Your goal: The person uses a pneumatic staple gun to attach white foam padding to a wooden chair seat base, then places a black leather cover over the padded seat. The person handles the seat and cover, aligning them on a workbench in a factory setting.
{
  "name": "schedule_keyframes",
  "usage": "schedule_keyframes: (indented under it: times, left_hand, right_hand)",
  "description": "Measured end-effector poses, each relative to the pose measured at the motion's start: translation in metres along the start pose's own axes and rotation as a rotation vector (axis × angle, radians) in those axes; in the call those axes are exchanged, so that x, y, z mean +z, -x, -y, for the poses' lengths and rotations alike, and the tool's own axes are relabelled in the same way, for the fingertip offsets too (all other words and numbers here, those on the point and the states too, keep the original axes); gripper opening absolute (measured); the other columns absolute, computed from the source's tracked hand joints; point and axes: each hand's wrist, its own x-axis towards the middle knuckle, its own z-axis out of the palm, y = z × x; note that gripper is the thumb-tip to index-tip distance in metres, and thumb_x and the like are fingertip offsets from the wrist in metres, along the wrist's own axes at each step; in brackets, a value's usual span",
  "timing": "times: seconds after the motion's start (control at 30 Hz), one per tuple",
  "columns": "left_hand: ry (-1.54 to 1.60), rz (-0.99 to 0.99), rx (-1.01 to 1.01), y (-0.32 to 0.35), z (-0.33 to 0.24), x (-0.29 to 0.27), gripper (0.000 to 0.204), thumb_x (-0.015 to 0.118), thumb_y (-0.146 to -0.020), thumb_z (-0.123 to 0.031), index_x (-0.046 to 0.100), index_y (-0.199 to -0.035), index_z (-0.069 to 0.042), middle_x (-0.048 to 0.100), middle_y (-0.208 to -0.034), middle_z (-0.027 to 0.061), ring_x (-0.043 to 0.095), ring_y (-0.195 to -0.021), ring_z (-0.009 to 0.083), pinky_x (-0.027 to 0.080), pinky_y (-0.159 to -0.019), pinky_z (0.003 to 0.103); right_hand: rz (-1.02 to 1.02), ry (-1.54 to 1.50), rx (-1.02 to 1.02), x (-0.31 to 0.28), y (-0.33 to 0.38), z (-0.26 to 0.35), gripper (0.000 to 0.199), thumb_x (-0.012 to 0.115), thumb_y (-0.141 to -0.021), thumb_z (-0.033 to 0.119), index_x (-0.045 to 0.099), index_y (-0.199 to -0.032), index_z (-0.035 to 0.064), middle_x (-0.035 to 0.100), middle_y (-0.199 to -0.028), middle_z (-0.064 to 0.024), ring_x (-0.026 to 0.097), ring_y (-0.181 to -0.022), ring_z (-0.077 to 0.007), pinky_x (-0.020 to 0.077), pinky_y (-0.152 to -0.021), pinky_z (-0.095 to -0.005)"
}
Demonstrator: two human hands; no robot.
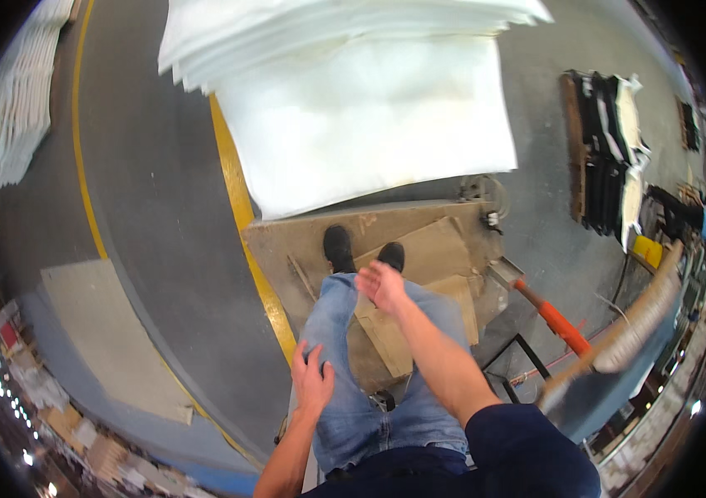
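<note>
A person in jeans stands on flattened cardboard sheets [419, 249] laid on the grey floor [162, 207], seen from above. The left hand [311, 380] rests flat against the left thigh, fingers loosely spread and holding nothing; the right hand [381, 284] hangs in the air over the knees, fingers open and also empty (blur softens its outline). Two black shoes [338, 247] sit near the cardboard's far edge, probably for a firm footing in front of the work. Just beyond them a broad stack of white sheets [370, 124] lies crossing a yellow floor line [241, 207], the nearest material to both hands. At the right, an orange-handled tool [556, 324] leans beside the cardboard, and dark and white panels [606, 149] stand in a row further off. No containers can be made out clearly.
</note>
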Motion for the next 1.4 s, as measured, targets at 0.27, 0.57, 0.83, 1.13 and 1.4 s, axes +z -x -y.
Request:
schedule_keyframes:
  times: [0.27, 0.57, 0.83, 1.13, 1.4]
  left_hand:
    - [-0.029, -0.305, 0.123, -0.121, 0.043, 0.017, 0.046, 0.065, -0.089, -0.017, 0.06, -0.133, -0.004, 0.04, -0.154, 0.0259, 0.034, -0.147, 0.0518, 0.031, -0.119, 0.062]
    - [-0.11, -0.411, 0.166, -0.148, 0.055, 0.033, 0.044, 0.063, -0.085, -0.022, 0.06, -0.126, -0.006, 0.042, -0.15, 0.0268, 0.037, -0.142, 0.0545, 0.03, -0.116, 0.068]
    - [-0.094, -0.278, 0.115, -0.141, 0.044, 0.015, 0.06, 0.076, -0.089, -0.038, 0.063, -0.141, -0.012, 0.041, -0.156, 0.0273, 0.04, -0.147, 0.0434, 0.034, -0.116, 0.064]
    - [0.023, -0.178, 0.057, -0.13, 0.014, -0.011, 0.04, 0.073, -0.079, -0.017, 0.071, -0.118, -0.01, 0.05, -0.143, 0.0205, 0.044, -0.139, 0.0497, 0.043, -0.112, 0.055]
    - [0.428, -0.275, -0.099, -0.052, 0.042, -0.078, 0.026, 0.064, -0.094, -0.011, 0.068, -0.119, -0.002, 0.059, -0.136, 0.0154, 0.053, -0.134, 0.0312, 0.043, -0.112, 0.044]
  right_hand:
    - [-0.227, -0.32, -0.221, 0.036, -0.337, 0.069, 0.043, 0.036, -0.108, 0.011, 0.043, -0.15, 0.0018, 0.054, -0.143, -0.0203, 0.059, -0.127, -0.0383, 0.0532, -0.107, -0.0499]
    - [0.211, -0.461, -0.198, 0.069, -0.429, 0.086, 0.052, 0.043, -0.108, 0.05, 0.057, -0.144, 0.0148, 0.061, -0.146, -0.0056, 0.061, -0.129, -0.0267, 0.0547, -0.104, -0.0464]
    - [0.243, -0.4, -0.195, 0.087, -0.401, 0.097, 0.055, 0.047, -0.107, 0.051, 0.052, -0.148, 0.015, 0.061, -0.146, -0.0055, 0.058, -0.132, -0.0277, 0.0506, -0.108, -0.0517]
    - [0.488, -0.211, -0.344, 0.171, -0.249, 0.111, 0.04, 0.058, -0.106, 0.039, 0.054, -0.14, 0.0175, 0.062, -0.136, -0.0063, 0.06, -0.124, -0.0239, 0.0534, -0.099, -0.0489]
    - [0.159, 0.093, -0.541, 0.266, 0.025, 0.139, 0.039, 0.063, -0.102, 0.018, 0.052, -0.137, 0.005, 0.064, -0.126, -0.0126, 0.066, -0.107, -0.027, 0.0625, -0.077, -0.0486]
